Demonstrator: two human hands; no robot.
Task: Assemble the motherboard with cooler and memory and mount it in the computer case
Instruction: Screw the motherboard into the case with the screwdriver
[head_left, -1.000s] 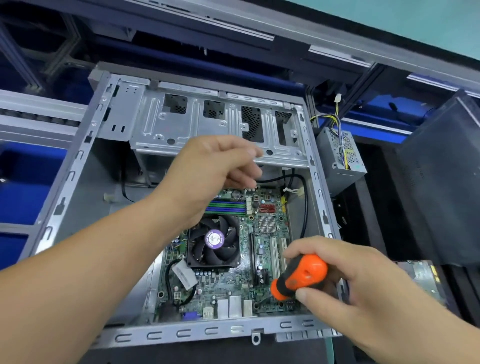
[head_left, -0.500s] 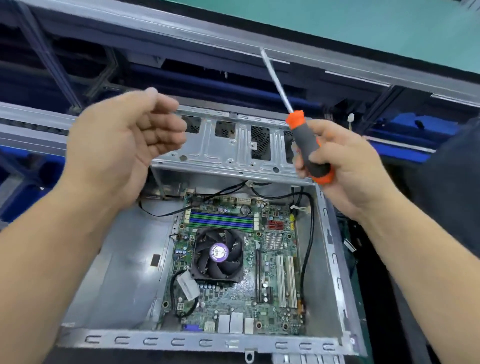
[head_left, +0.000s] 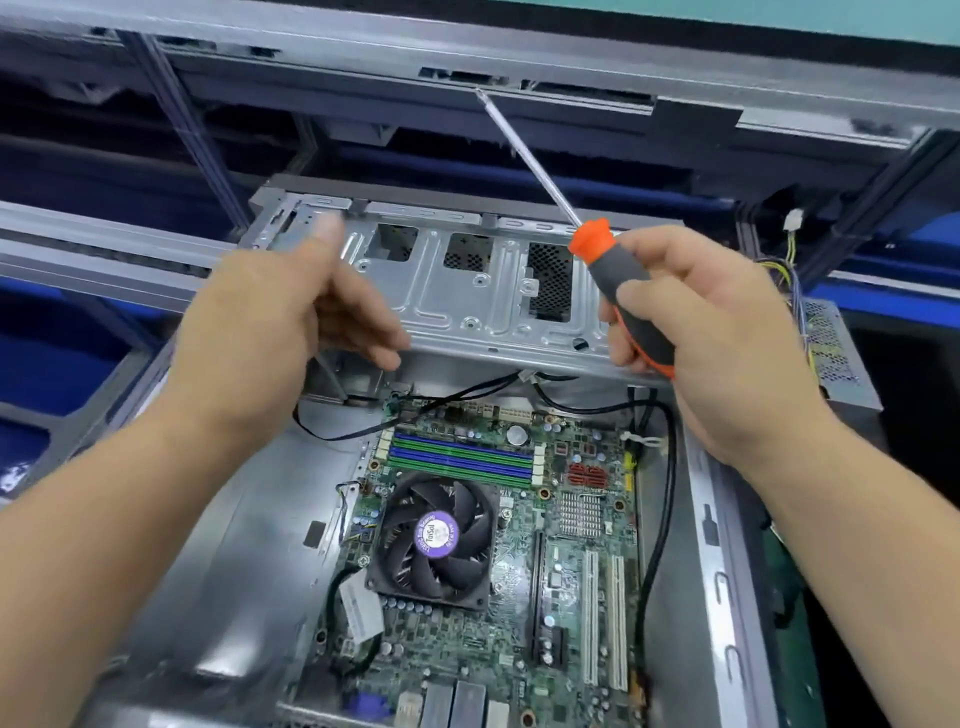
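Green motherboard (head_left: 524, 561) lies flat in the open grey metal computer case (head_left: 470, 291), below and nearer than both your hands. Your right hand (head_left: 717, 332) grips one orange-and-grey screwdriver (head_left: 631, 306), its shaft pointing up and far-left. Your left hand (head_left: 280, 332) hovers left of it, fingers loosely curled, holding nothing visible. One black cooler fan (head_left: 436, 538) sits mid-board; four blue and green memory slots (head_left: 460, 460) lie just beyond it.

I am at a computer assembly workstation: an aluminium-profile frame (head_left: 467, 57) runs across above me, blue bins (head_left: 47, 364) sit to my left, and a loose power supply (head_left: 831, 353) with bundled wires lies beside an opened case (head_left: 467, 291).
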